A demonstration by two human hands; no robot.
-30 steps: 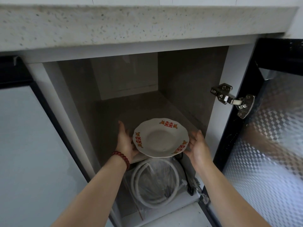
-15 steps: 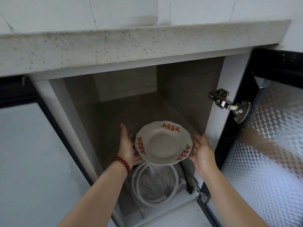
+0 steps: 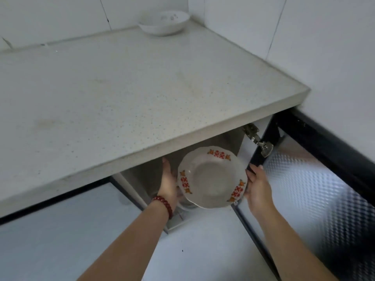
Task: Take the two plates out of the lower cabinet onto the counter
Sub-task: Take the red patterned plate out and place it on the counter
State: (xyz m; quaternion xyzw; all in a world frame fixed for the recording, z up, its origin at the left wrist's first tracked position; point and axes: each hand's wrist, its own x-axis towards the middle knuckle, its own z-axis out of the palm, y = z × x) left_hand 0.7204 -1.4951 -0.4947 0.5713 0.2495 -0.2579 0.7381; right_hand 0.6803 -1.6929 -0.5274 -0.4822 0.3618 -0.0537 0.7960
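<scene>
A white plate [image 3: 212, 177] with red and orange marks on its rim is held level just below the front edge of the speckled counter [image 3: 121, 94], in front of the open lower cabinet [image 3: 146, 175]. My left hand [image 3: 169, 182], a red bead bracelet on its wrist, grips the plate's left edge. My right hand [image 3: 257, 186] grips its right edge. I cannot tell whether a second plate lies under the one I see. Most of the cabinet's inside is hidden by the counter.
A white bowl [image 3: 164, 22] stands at the counter's back corner against the tiled wall. The cabinet door [image 3: 316, 189], black-framed with patterned glass, hangs open to the right on a metal hinge [image 3: 257, 139]. A closed door [image 3: 60, 230] is on the left.
Both hands have drawn the plate out of the cabinet and raised it towards the counter's edge. My view has risen, so the counter top and the bowl now show.
</scene>
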